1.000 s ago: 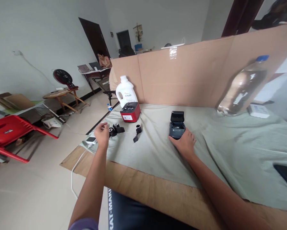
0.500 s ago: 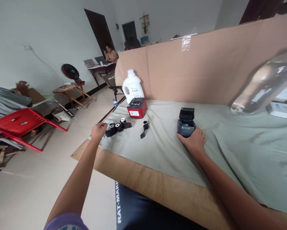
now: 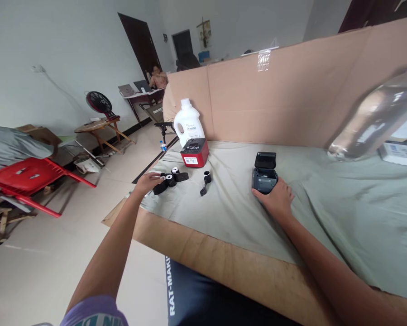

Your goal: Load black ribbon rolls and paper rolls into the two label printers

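Observation:
My left hand [image 3: 148, 183] reaches over the left end of a cluster of black paper rolls with white cores [image 3: 170, 180]. Its fingers are stretched out at the nearest roll; the fingertips partly cover that roll, and nothing is lifted. Around the lower right side of a small dark portable printer [image 3: 265, 184], my right hand [image 3: 280, 197] is closed. The printer's lid [image 3: 265, 160] stands open at the back, exposing the compartment. Between the two hands, a single black roll [image 3: 207, 176] stands with a loose strip trailing toward me.
Behind the rolls are a red and black box [image 3: 194, 154] and a white jug [image 3: 189, 122]. A cardboard screen [image 3: 267, 104] lines the table's back. A large clear bottle [image 3: 369, 120] and a white box [image 3: 398, 153] are at right. A wooden edge [image 3: 203, 240] borders the green cloth.
My left hand has moved slightly right, its fingers stretching further over the black rolls. My right hand stays on the printer.

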`<state>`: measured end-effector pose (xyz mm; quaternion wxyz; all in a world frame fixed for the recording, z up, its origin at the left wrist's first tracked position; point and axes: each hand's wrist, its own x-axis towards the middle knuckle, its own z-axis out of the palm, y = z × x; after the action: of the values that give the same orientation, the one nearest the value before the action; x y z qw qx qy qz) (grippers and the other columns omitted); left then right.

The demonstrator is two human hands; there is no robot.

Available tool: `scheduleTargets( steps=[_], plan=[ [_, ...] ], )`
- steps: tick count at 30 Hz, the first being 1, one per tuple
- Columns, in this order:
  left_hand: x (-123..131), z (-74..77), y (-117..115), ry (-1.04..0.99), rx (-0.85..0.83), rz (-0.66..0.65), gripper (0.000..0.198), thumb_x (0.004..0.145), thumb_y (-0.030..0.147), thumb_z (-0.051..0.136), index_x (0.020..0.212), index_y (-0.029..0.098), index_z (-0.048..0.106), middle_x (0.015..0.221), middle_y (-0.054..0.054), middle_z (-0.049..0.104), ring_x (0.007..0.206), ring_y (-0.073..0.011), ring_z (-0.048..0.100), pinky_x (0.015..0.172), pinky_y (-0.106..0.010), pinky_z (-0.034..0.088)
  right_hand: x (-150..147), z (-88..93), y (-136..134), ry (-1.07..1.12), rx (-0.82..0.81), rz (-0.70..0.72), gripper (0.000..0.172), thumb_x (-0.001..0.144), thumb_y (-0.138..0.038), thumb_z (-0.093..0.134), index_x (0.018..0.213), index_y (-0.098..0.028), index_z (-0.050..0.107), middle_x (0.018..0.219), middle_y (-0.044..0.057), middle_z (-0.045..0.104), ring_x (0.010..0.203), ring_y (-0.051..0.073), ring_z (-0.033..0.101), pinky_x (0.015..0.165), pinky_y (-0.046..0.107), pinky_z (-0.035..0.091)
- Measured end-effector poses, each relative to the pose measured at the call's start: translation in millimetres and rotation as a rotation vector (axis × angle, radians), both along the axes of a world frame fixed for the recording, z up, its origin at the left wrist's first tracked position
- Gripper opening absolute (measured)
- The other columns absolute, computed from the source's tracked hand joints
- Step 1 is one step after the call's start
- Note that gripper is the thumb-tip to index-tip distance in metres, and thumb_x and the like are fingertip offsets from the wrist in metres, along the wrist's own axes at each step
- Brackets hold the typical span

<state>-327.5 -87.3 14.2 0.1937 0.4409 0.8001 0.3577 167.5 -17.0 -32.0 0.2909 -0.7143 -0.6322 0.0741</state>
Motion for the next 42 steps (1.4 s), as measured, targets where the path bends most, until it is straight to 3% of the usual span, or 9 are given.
scheduleTargets(
  steps=[5,9,19,24,29,35,42],
  plan=[
    [-1.9,9.8,-5.5,0.246,-0.094,-0.084,0.046,0.066,0.052,0.072,0.103,0.026,0.079,0.097,-0.005,0.079,0.095,-0.0270,0.072,0.081,-0.030,0.052,0.3,-1.0,0.2,0.005,-0.003,0.002,0.099,0.067,-0.062,0.070,0.142,-0.007,0.036,0.136,0.024,0.054,0.125,0.042,0.045,0.099,0.048,0.034],
    [-4.2,17.1,-6.4,0.339,-0.182,-0.133,0.056,0.064,0.058,0.070,0.108,0.025,0.079,0.094,-0.006,0.077,0.085,-0.0259,0.070,0.071,-0.029,0.050,0.6,-1.1,0.0,0.001,0.000,0.006,0.098,0.069,-0.062,0.070,0.142,-0.006,0.036,0.135,0.024,0.054,0.125,0.042,0.046,0.098,0.048,0.034],
    [-4.1,23.6,-9.3,0.371,-0.249,-0.253,0.065,0.061,0.065,0.068,0.111,0.024,0.078,0.091,-0.006,0.074,0.078,-0.0223,0.066,0.069,-0.028,0.049,0.6,-0.2,-0.5,0.006,-0.014,0.016,0.095,0.071,-0.060,0.069,0.142,-0.007,0.034,0.134,0.025,0.054,0.125,0.042,0.045,0.100,0.050,0.033],
    [-3.6,24.6,-12.7,0.426,-0.301,-0.321,0.053,0.061,0.057,0.072,0.106,0.029,0.079,0.091,-0.003,0.075,0.078,-0.0222,0.066,0.072,-0.028,0.049,0.9,-2.2,0.2,0.004,0.000,0.014,0.096,0.070,-0.061,0.069,0.141,-0.006,0.035,0.134,0.025,0.054,0.125,0.042,0.045,0.099,0.049,0.033],
    [-12.9,19.1,-12.2,0.542,-0.279,-0.242,0.053,0.066,0.059,0.066,0.107,0.028,0.078,0.085,-0.003,0.072,0.077,-0.0216,0.066,0.071,-0.027,0.048,0.8,-2.0,0.5,0.007,-0.004,0.011,0.095,0.070,-0.061,0.069,0.141,-0.007,0.036,0.134,0.024,0.055,0.124,0.042,0.046,0.099,0.049,0.034],
    [-24.6,11.5,-13.9,0.569,-0.184,-0.129,0.039,0.064,0.054,0.067,0.089,0.027,0.080,0.081,-0.005,0.071,0.079,-0.0235,0.068,0.075,-0.028,0.050,1.0,-0.8,0.3,0.020,-0.009,0.018,0.094,0.070,-0.060,0.068,0.140,-0.008,0.035,0.133,0.025,0.054,0.124,0.042,0.045,0.099,0.050,0.033],
    [-21.8,32.0,-27.9,0.339,0.174,0.074,0.037,0.065,0.053,0.068,0.080,0.019,0.074,0.103,-0.010,0.071,0.094,-0.0259,0.067,0.088,-0.033,0.054,1.0,-2.0,0.2,0.022,-0.012,0.019,0.095,0.070,-0.060,0.068,0.141,-0.008,0.034,0.135,0.025,0.053,0.125,0.042,0.044,0.101,0.050,0.033]
  ],
)
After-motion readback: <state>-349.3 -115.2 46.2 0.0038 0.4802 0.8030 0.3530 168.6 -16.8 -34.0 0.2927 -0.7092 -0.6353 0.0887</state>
